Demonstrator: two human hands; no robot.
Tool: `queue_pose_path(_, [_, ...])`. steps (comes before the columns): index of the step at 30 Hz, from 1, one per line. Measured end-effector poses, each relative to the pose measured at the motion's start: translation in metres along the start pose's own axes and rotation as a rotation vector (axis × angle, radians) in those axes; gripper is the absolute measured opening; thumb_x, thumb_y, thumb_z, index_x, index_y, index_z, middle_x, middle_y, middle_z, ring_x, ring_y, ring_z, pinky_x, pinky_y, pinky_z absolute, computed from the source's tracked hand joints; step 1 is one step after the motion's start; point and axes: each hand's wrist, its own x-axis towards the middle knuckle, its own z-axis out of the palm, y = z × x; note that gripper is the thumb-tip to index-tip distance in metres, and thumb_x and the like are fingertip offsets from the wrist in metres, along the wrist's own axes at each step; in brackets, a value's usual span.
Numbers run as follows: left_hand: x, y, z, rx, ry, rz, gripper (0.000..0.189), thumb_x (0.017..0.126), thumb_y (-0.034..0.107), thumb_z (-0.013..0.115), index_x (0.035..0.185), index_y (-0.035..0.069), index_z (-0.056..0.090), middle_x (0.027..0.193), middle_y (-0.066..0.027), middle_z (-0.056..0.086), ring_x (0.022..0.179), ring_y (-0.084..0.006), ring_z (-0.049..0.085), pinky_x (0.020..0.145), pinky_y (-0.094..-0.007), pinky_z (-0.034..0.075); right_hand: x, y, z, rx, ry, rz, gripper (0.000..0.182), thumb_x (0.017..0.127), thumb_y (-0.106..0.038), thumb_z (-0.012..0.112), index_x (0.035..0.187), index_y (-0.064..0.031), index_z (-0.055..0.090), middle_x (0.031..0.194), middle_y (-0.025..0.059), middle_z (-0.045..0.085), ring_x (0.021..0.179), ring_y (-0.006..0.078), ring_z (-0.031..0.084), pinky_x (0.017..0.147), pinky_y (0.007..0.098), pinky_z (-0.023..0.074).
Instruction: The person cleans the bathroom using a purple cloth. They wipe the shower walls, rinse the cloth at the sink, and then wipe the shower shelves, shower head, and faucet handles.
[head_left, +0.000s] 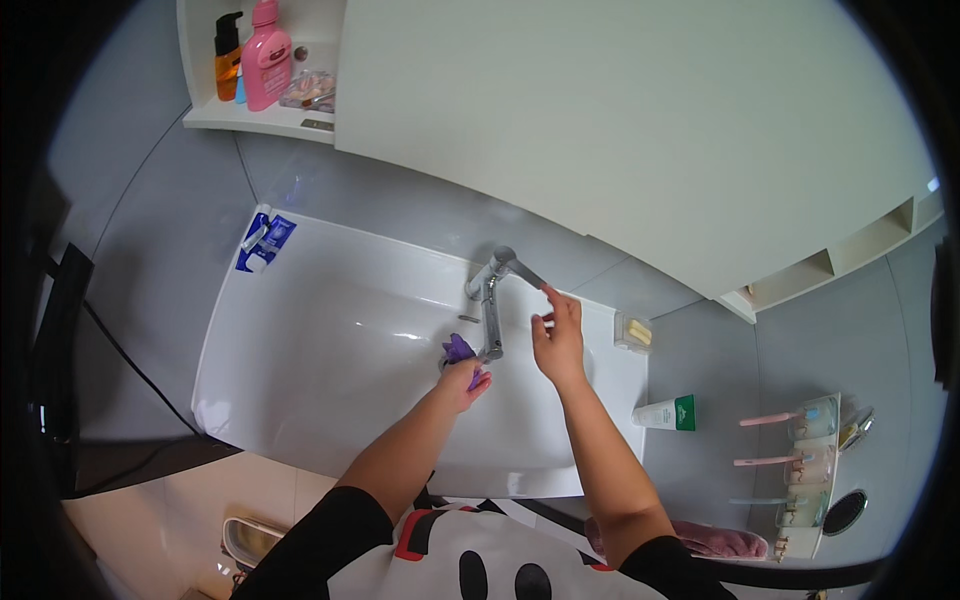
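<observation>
A purple cloth is bunched in my left hand, low over the basin and beside the end of the spout. The cloth shows on both sides of my fingers. My right hand reaches up to the chrome faucet, its extended fingertip touching the end of the lever handle. Its thumb stands apart from the fingers, and nothing is held in it. Both hands are above the white washbasin. Whether water runs from the spout I cannot tell.
Blue packets and a white tube lie on the basin's left corner. On the right rim are a soap dish and a white-green tube. A white cabinet overhangs the back. Toothbrush cups line a right-hand rack.
</observation>
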Motion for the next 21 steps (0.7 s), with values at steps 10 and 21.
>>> queue_pose_path(10, [-0.033, -0.019, 0.016, 0.089, -0.161, -0.123, 0.019, 0.08, 0.009, 0.07, 0.086, 0.006, 0.052, 0.071, -0.0003, 0.05, 0.057, -0.0063, 0.048, 0.049, -0.0157, 0.045, -0.027, 0.035, -0.01, 0.071, -0.201, 0.122, 0.043, 0.083, -0.012, 0.063, 0.125, -0.0093, 0.054, 0.122, 0.0077, 0.049, 0.099, 0.0193, 0.056, 0.081, 0.0325, 0.048])
queue_pose_path(21, [-0.107, -0.042, 0.05, -0.053, -0.466, -0.372, 0.011, 0.082, 0.007, 0.058, 0.092, 0.004, 0.052, 0.069, 0.0026, 0.046, 0.05, -0.003, 0.04, 0.039, -0.0136, 0.029, -0.09, 0.097, 0.023, 1.856, -0.538, 0.792, 0.056, 0.09, -0.052, 0.048, 0.128, -0.0109, 0.046, 0.128, 0.0144, 0.051, 0.121, 0.0379, 0.046, 0.099, 0.0509, 0.0402])
